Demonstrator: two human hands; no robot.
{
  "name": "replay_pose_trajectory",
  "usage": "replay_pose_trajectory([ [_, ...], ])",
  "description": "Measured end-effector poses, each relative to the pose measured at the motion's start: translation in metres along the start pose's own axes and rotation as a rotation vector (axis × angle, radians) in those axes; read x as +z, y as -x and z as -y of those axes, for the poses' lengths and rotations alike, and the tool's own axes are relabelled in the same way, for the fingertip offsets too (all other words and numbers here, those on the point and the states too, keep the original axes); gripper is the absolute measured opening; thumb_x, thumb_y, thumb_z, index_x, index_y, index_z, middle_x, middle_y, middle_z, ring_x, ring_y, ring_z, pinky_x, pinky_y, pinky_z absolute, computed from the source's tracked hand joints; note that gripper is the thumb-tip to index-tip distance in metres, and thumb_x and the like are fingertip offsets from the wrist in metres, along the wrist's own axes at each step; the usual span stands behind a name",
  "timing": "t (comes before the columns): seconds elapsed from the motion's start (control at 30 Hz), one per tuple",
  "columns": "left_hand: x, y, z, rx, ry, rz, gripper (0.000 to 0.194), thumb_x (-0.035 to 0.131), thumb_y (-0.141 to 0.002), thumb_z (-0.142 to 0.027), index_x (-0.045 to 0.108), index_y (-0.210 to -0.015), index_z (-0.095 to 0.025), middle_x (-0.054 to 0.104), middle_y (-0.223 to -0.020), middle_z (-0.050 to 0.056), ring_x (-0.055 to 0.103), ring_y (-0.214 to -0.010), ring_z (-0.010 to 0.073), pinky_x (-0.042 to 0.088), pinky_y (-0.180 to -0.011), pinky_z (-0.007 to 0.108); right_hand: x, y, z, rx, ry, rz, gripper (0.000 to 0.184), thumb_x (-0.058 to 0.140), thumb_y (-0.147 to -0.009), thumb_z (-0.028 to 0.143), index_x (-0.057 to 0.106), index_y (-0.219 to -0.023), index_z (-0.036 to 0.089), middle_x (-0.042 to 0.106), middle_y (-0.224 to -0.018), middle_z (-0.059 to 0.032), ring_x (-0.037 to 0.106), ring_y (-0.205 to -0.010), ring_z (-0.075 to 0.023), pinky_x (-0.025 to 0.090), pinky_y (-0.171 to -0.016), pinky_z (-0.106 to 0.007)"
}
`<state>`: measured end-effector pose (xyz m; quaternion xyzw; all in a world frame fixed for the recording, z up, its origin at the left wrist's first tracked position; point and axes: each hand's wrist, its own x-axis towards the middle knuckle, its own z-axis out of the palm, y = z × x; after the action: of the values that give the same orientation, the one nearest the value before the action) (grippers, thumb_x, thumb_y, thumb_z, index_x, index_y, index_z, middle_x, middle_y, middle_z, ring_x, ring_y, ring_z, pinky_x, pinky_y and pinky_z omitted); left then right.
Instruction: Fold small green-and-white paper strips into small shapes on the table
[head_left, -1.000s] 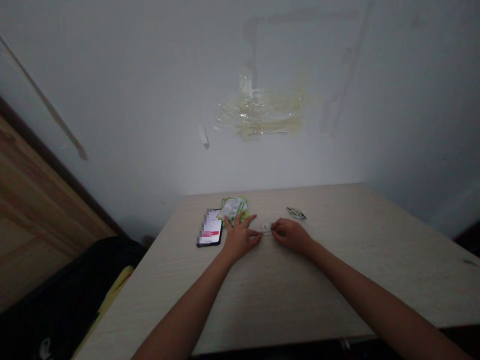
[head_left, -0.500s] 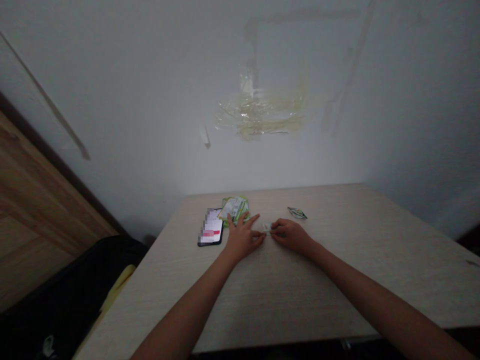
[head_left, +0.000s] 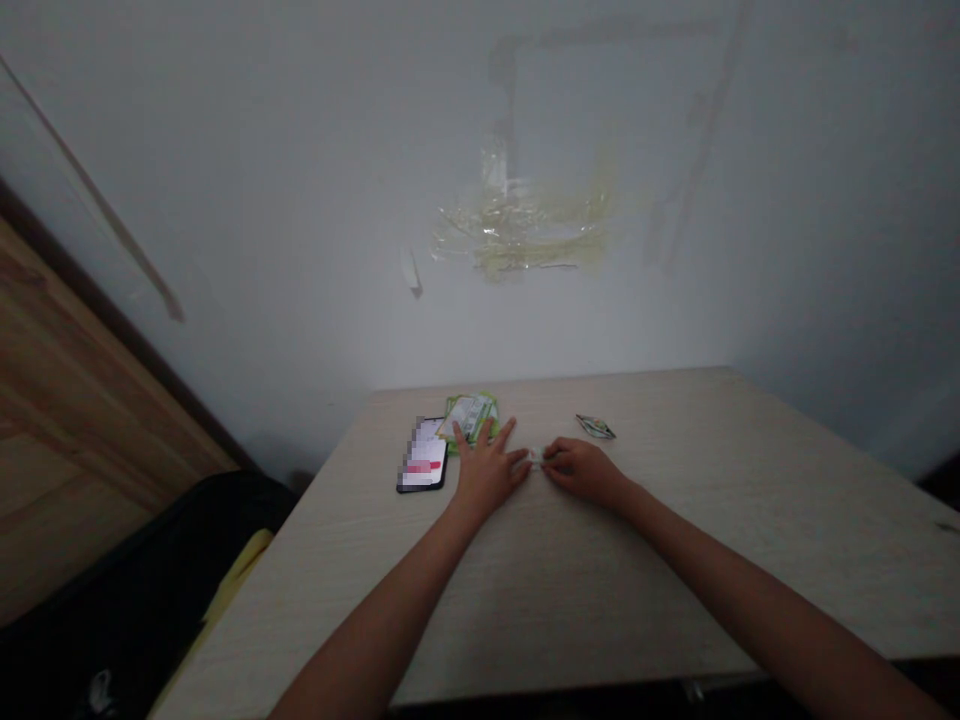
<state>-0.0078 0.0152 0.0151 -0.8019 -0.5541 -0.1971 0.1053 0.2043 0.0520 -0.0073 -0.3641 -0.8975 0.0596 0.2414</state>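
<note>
A small whitish piece with a faint reddish mark [head_left: 535, 457], perhaps paper or a wrapper, lies between my hands, low over the table. My right hand [head_left: 589, 470] pinches its right end between thumb and forefinger, the other fingers curled. At its left end are the thumb and forefinger of my left hand [head_left: 486, 472], closed together, while that hand's other fingers spread out. Those spread fingers reach to the front of a stack of green-and-white packets [head_left: 471, 415]. What the piece is exactly is too small to tell.
A phone [head_left: 424, 460] with a lit screen lies left of my left hand, beside the packets. Beyond my right hand rests a small folded green-and-white packet [head_left: 595, 427]. The pale wooden table [head_left: 600, 590] meets a wall [head_left: 300, 200] with old tape. A dark bag [head_left: 150, 570] is at lower left.
My left hand's fingers have shifted slightly, with the middle finger raised higher and the thumb drawn in. The whitish piece now lies flatter and shows a reddish mark. My right hand barely moves.
</note>
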Motion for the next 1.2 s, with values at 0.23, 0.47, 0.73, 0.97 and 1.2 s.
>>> replay_pose_trajectory([
  [0.23,0.006,0.0,-0.003,-0.025,0.003,-0.003,0.028,0.054,-0.087,-0.051,0.07,-0.108,-0.041,0.045,-0.149,-0.001,0.029,-0.14,0.0384,-0.017,-0.103,0.076,-0.001,0.0,0.001,-0.012,-0.088,-0.008,0.021,0.057,-0.09,0.026,0.076,-0.097,0.022,0.07,-0.097,-0.0065,0.064,-0.086,-0.0167,0.048,-0.08,-0.028],
  [0.47,0.012,0.003,-0.005,-0.048,0.05,0.008,0.028,0.058,-0.085,-0.05,0.069,-0.109,-0.04,0.046,-0.148,0.0,0.032,-0.139,0.0371,-0.011,-0.105,0.077,0.001,-0.004,-0.006,-0.015,-0.22,-0.008,0.022,0.057,-0.089,0.02,0.074,-0.103,0.022,0.068,-0.095,-0.0068,0.062,-0.089,-0.0169,0.049,-0.083,-0.03],
  [0.73,0.018,0.002,0.0,-0.075,0.108,0.039,0.015,0.065,-0.084,-0.042,0.073,-0.096,-0.043,0.053,-0.141,-0.004,0.036,-0.136,0.0337,-0.007,-0.105,0.078,0.004,-0.003,-0.008,-0.047,-0.285,-0.021,0.019,0.062,-0.087,0.019,0.074,-0.101,0.022,0.067,-0.097,-0.0067,0.06,-0.093,-0.0178,0.048,-0.086,-0.031],
  [0.97,0.021,0.004,0.002,-0.128,0.149,0.037,0.018,0.063,-0.085,-0.042,0.072,-0.1,-0.042,0.055,-0.137,-0.001,0.038,-0.134,0.03,-0.006,-0.107,0.075,0.006,-0.006,-0.005,-0.034,-0.2,-0.006,0.017,0.061,-0.088,0.021,0.075,-0.098,0.022,0.068,-0.093,-0.0066,0.06,-0.089,-0.0183,0.047,-0.083,-0.031],
  [1.2,0.021,0.002,0.003,-0.143,0.2,0.053,0.015,0.069,-0.08,-0.044,0.075,-0.093,-0.039,0.055,-0.134,0.0,0.04,-0.131,0.0302,-0.005,-0.108,0.074,0.007,-0.007,-0.004,-0.038,-0.173,-0.018,0.016,0.059,-0.091,0.023,0.074,-0.093,0.021,0.068,-0.089,-0.0061,0.059,-0.089,-0.0186,0.046,-0.082,-0.032],
])
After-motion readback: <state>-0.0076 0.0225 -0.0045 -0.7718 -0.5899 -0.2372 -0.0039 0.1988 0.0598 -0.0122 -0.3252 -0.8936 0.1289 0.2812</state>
